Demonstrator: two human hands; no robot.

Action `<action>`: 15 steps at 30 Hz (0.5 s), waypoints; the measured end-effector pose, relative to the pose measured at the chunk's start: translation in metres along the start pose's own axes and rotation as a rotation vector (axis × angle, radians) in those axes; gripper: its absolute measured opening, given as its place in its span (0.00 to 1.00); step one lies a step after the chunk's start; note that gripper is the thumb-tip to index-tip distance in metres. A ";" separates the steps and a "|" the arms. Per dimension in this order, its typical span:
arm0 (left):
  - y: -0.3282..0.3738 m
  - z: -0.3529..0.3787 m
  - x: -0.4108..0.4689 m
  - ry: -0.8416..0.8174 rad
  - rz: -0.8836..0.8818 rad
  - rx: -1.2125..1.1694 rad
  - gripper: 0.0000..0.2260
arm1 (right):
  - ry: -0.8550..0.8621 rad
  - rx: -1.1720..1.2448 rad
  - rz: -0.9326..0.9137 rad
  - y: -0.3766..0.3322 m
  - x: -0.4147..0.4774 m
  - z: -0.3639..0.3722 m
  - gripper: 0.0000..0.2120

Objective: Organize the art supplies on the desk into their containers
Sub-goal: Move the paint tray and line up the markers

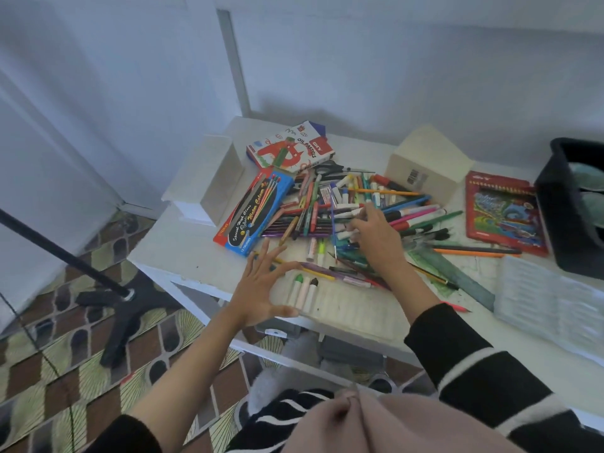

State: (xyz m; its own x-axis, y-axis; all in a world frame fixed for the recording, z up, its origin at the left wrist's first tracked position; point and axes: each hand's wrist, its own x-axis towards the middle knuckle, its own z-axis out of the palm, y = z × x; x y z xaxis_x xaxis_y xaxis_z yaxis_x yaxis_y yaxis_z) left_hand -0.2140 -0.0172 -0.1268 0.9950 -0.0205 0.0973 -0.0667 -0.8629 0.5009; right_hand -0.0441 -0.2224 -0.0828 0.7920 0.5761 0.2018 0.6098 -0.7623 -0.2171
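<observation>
Three oil pastels point(304, 291), tipped green, pale pink and black, lay side by side in the left end of a white ribbed tray point(356, 310). We took that tray, set at the near edge of the white desk point(183, 253), as our landmark.

The left hand point(261, 289) rested at the tray's left end, palm down, with its fingers straight and fanned wide. Its thumb lay by the tray's near corner and its forefinger by the far corner, framing the end and gripping nothing. The bare forearm ran back from it toward the camera.

Beyond the tray, the right hand point(376, 237) reached into a heap of markers, pencils and crayons point(327, 207). Its forearm crossed above the tray's right end, out of a black sleeve point(474, 361) with white stripes. Its fingers were bent down over a few short white-wrapped sticks in the heap's middle. We could not tell whether they had hold of any.

Beyond the tray's left end lay a blue pencil box point(255, 210), with an oil pastels box point(291, 148) farther back and a white open carton point(212, 178) farther left. Behind the heap, well beyond the tray, stood a cream box point(428, 161). Right of the tray lay a green ruler point(467, 282), a clear ribbed plastic insert point(549, 308), a red pencil tin point(503, 210) and, farthest right, a dark bin point(575, 204).
</observation>
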 end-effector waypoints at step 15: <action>0.006 0.002 -0.003 0.014 0.078 0.156 0.38 | -0.259 0.814 -0.076 -0.016 -0.057 -0.025 0.07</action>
State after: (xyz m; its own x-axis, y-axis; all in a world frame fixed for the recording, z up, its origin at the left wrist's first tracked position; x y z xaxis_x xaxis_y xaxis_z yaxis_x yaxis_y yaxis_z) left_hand -0.2173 -0.0231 -0.1255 0.9861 -0.0846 0.1432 -0.1306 -0.9270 0.3516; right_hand -0.1002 -0.2504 -0.0667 0.6695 0.7418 0.0401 0.4136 -0.3274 -0.8496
